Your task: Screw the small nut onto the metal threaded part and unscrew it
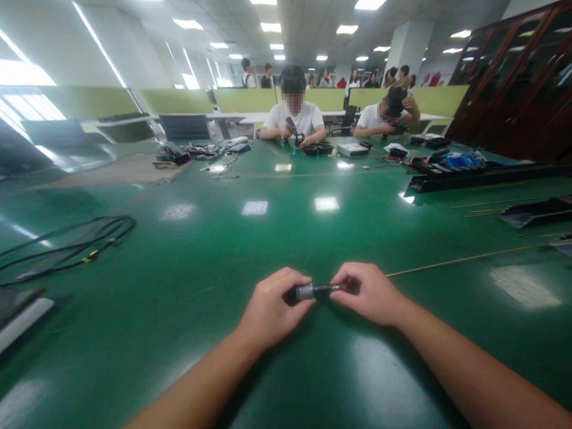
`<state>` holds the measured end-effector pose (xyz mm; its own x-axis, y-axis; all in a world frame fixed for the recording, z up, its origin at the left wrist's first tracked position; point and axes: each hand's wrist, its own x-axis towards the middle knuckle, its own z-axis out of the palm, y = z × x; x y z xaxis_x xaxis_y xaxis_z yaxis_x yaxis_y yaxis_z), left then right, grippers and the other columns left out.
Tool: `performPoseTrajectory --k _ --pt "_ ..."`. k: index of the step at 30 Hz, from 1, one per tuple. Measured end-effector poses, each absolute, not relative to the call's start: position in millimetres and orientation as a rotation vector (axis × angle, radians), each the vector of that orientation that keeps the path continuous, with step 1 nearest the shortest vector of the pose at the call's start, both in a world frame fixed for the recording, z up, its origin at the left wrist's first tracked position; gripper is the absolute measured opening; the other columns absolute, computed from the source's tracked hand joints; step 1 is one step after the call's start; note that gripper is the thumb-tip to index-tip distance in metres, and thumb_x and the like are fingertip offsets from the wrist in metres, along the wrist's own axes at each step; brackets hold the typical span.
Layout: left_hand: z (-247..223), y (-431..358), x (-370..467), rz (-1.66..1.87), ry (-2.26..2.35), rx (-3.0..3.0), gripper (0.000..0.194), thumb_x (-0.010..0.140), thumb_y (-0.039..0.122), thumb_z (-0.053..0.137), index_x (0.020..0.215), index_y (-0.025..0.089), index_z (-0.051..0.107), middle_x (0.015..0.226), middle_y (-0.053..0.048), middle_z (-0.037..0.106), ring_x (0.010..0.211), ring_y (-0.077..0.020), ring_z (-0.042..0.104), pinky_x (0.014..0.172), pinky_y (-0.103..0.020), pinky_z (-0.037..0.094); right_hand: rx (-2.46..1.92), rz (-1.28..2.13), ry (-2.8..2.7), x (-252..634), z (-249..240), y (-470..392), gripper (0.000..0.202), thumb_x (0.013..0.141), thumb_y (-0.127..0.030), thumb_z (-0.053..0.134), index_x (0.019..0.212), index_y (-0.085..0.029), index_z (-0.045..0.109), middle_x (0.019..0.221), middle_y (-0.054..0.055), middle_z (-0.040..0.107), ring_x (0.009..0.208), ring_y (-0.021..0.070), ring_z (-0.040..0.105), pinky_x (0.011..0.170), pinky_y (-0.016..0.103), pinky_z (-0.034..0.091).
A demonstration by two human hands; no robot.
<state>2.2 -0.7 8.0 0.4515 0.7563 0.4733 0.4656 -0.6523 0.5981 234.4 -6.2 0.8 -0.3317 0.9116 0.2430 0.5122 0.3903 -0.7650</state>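
Low in the middle of the view, both hands meet at a dark, slim, pen-shaped object (pixel 319 289) with a silver-grey band. It lies roughly level, pointing left to right, just above or on the green table. My left hand (pixel 279 304) is closed around its thicker left end, thumb and forefinger at the grey band. The thinner dark right end is pinched between the thumb and fingers of my right hand (pixel 369 292). My fingers cover both ends, so its exact kind cannot be made out.
A thin brass-coloured rod (pixel 451 261) runs right from behind my right hand. Black cables (pixel 84 238) lie coiled at left. Dark channel pieces (pixel 482 177) lie at right. Across the green table (pixel 214 238) sit two people (pixel 292 116) among electronic parts and a grey box (pixel 354 149).
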Motion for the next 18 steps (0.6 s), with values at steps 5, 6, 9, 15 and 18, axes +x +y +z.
performPoseTrajectory --k 5,6,9,15,18 --pt "8.7 -0.2 1.3 1.033 1.049 2.319 0.019 0.077 0.016 0.072 0.095 0.020 0.067 0.091 -0.003 0.069 0.083 -0.0162 0.065 0.075 -0.027 0.050 -1.222 0.769 -1.985 234.6 2.3 -6.6 0.004 0.077 -0.016 0.072 0.080 -0.017 0.070 0.076 0.002 0.068 0.068 0.0149 0.061 0.062 0.025 0.045" --pt "8.3 0.1 1.0 1.029 1.053 2.318 0.019 0.077 0.016 0.072 0.095 0.020 0.067 0.092 -0.003 0.069 0.083 -0.0162 0.065 0.075 -0.027 0.050 -1.224 0.769 -1.984 234.6 2.6 -6.6 0.004 0.077 -0.016 0.072 0.080 -0.017 0.070 0.076 0.002 0.068 0.068 0.0150 0.061 0.062 0.025 0.045" --pt "6.8 0.8 0.0 1.024 1.063 2.310 0.020 0.077 0.015 0.073 0.095 0.020 0.067 0.092 -0.002 0.069 0.084 -0.0159 0.064 0.076 -0.027 0.050 -1.230 0.766 -1.980 234.7 2.6 -6.3 0.004 0.077 -0.016 0.072 0.080 -0.017 0.069 0.076 0.002 0.068 0.068 0.0150 0.061 0.063 0.025 0.045" --pt "5.0 1.3 -1.0 1.015 1.079 2.306 0.023 0.076 0.014 0.075 0.096 0.022 0.067 0.092 0.001 0.068 0.083 -0.0141 0.063 0.076 -0.025 0.048 -1.241 0.784 -1.975 234.9 0.8 -4.5 0.004 0.077 -0.017 0.072 0.080 -0.016 0.069 0.076 0.002 0.068 0.067 0.0149 0.061 0.062 0.025 0.045" --pt "4.6 1.3 -0.7 1.016 1.086 2.298 0.022 0.076 0.015 0.075 0.095 0.023 0.067 0.091 0.002 0.068 0.083 -0.0133 0.063 0.076 -0.025 0.048 -1.242 0.786 -1.974 235.4 0.2 -4.4 0.004 0.077 -0.018 0.072 0.080 -0.016 0.069 0.075 0.002 0.068 0.067 0.0150 0.061 0.062 0.025 0.045"
